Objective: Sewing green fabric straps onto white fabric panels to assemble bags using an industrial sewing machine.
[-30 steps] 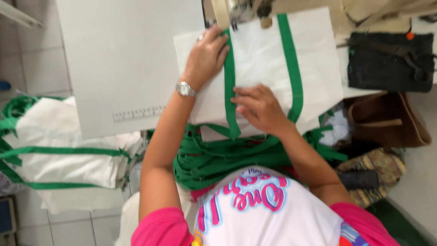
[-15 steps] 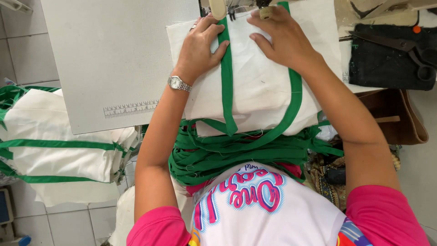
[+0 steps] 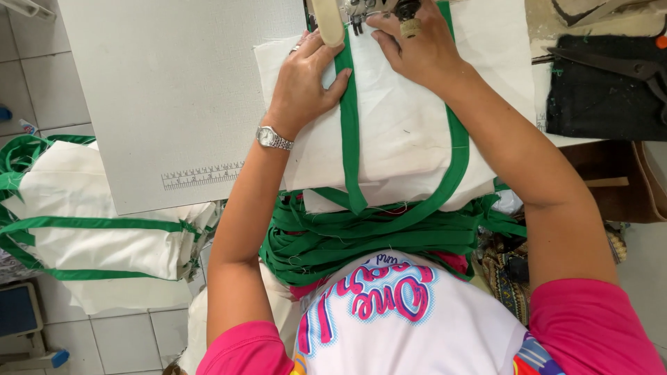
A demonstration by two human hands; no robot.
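Bare table [image 3: 174, 104] lies open leftward; sewing machine head [image 3: 354, 10] blocks ahead.

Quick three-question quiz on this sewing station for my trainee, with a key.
1. True or false: the left hand lies flat on the white bag fabric, beside the green strap.
2. Which wrist bears the silver wristwatch?
3. What lies on the black cloth at the right? A) scissors B) a ruler C) a spool

Key
1. True
2. Left
3. A; the right hand presses the fabric by the sewing machine.
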